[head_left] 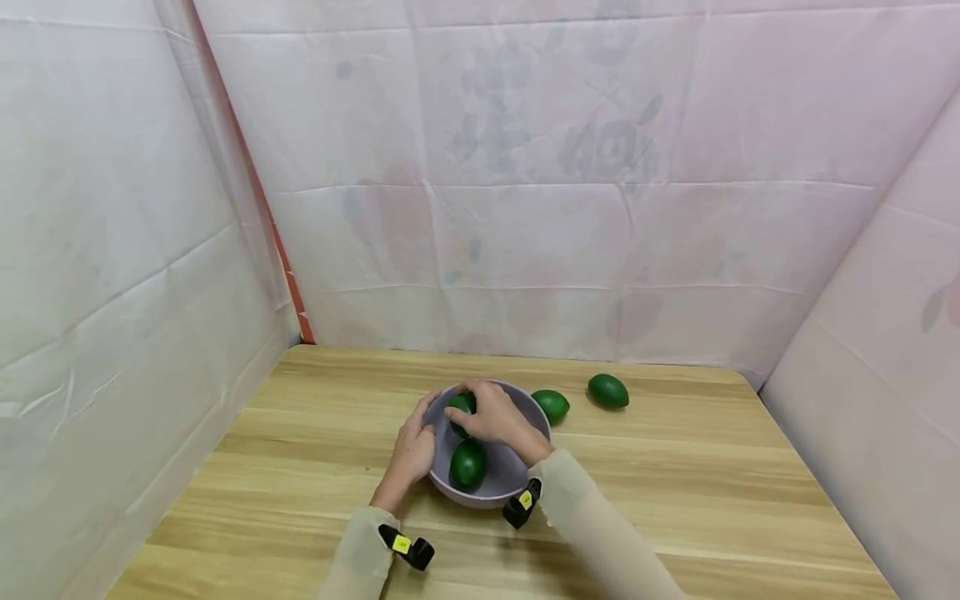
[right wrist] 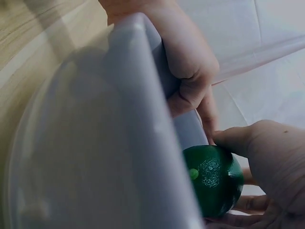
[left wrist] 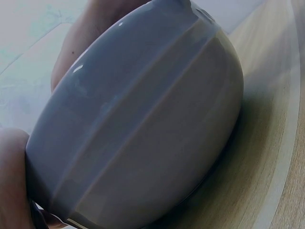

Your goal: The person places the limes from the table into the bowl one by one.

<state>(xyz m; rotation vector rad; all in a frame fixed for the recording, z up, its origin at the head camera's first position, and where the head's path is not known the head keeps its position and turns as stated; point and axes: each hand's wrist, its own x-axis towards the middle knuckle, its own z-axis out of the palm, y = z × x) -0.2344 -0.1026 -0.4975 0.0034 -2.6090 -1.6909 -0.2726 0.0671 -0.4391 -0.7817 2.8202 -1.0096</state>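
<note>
A purple-grey bowl [head_left: 507, 473] stands on the table, its left rim gripped by my left hand [head_left: 414, 450], thumb over the edge. In the left wrist view the bowl's outer wall [left wrist: 143, 119] fills most of the picture, with parts of the hand [left wrist: 12, 176] at its rim. My right hand [head_left: 495, 417] reaches inside and holds a green lime [head_left: 461, 412] between thumb and fingers. The right wrist view shows that lime [right wrist: 214, 179] just past the rim, fingers around it. Another lime [head_left: 468, 465] lies in the near part of the bowl.
Two more limes lie on the wooden table [head_left: 720, 483]: one [head_left: 552, 405] close beside the bowl's right side, the other [head_left: 608, 391] farther right. Pale cloth walls [head_left: 525, 233] enclose the table at the back and both sides.
</note>
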